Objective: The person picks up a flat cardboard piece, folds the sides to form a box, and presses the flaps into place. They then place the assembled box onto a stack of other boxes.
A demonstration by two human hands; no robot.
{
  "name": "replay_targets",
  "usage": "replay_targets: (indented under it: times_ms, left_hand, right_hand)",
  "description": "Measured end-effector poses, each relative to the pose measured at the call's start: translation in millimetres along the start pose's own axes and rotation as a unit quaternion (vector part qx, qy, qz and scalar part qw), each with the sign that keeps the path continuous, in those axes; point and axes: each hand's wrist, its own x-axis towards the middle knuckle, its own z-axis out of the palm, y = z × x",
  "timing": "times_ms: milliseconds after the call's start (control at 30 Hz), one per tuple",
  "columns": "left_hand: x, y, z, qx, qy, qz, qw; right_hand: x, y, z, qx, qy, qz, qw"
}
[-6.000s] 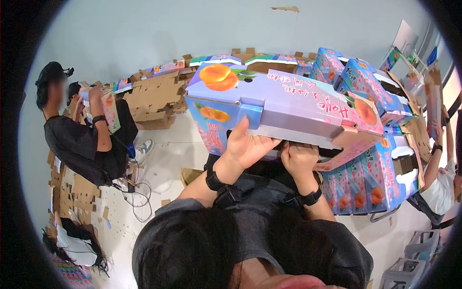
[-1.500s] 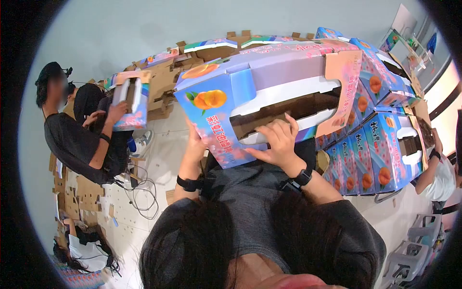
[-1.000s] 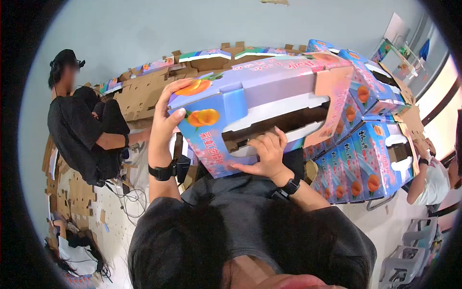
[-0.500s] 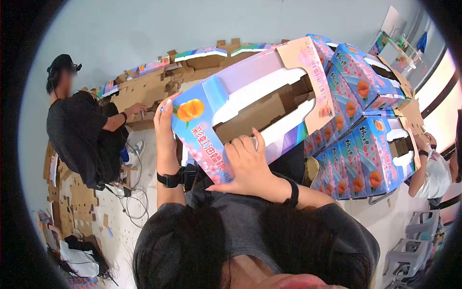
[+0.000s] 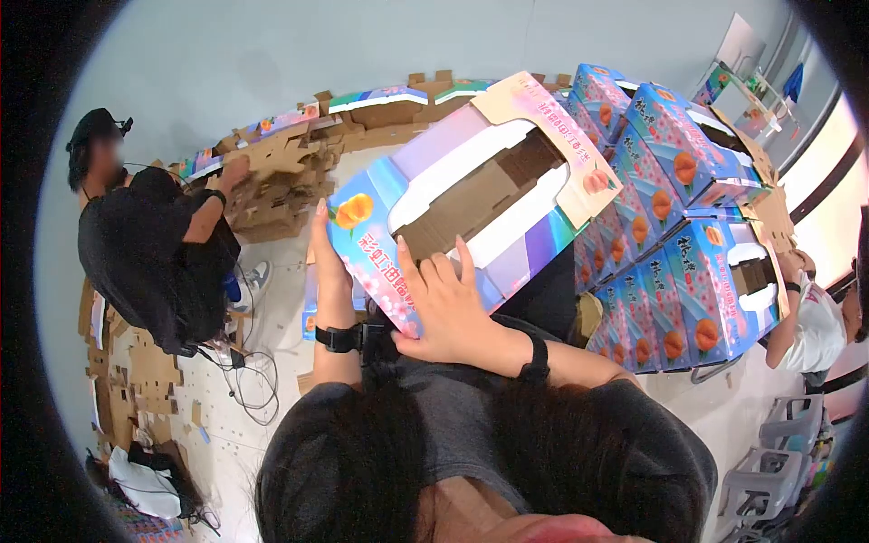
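A printed cardboard fruit box [image 5: 534, 258], blue, pink and purple with peach pictures, is tilted in front of my chest. A long cut-out in its upper face shows the brown inside. My left hand [image 5: 331, 262] holds the left end, thumb up along the edge, the other fingers hidden behind the box. Across the near-left panel lies my right hand [image 5: 448, 303]. Its fingertips reach the rim of the cut-out and its thumb is at the near corner, gripping that edge. Black bands circle both wrists.
Similar boxes [image 5: 656, 195] are stacked to my right. A person in black [image 5: 154, 258] works at a brown cardboard pile [image 5: 285, 185] on the left. At far right is another person's arm [image 5: 786, 317], above grey stools [image 5: 765, 475]. Cables [image 5: 258, 385] lie on the floor.
The box has come slightly down and nearer, its far end lowered, with both hands still on it. The person on the left has leaned back and drawn a hand up and left.
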Motion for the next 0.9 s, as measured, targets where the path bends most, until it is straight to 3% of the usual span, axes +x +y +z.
replay_targets:
  times_ms: [167, 333, 467, 600, 700, 767, 900]
  left_hand:
    - [22.3, -29.9, -43.5, 0.059, 0.02, -0.008, 0.998]
    - [26.7, -38.7, -69.2, 0.036, -0.021, 0.066, 0.997]
    - [13.6, -19.5, -48.4, -0.016, 0.003, 0.097, 0.995]
    - [4.4, -15.6, -50.6, 0.007, 0.023, 0.074, 0.997]
    - [18.3, -23.5, -71.5, 0.082, 0.017, 0.078, 0.993]
    - [-4.4, -4.3, -43.9, 0.201, 0.022, 0.103, 0.974]
    - [8.1, -13.0, -60.4, 0.197, 0.004, 0.109, 0.974]
  right_hand:
    - [2.8, 8.2, -0.9, 0.012, -0.03, -0.013, 0.999]
    - [-6.4, 21.6, -15.9, 0.02, 0.01, -0.071, 0.997]
    - [-15.3, 41.4, -48.8, -0.016, 0.013, -0.133, 0.991]
    - [-25.1, 47.1, -92.2, -0.076, 0.058, -0.157, 0.983]
    - [-35.7, 42.7, -143.2, -0.178, 0.028, -0.114, 0.977]
    - [-45.0, 36.2, -174.0, -0.238, 0.007, -0.04, 0.97]
    - [-80.1, 22.5, -220.5, -0.332, 0.033, 0.068, 0.94]
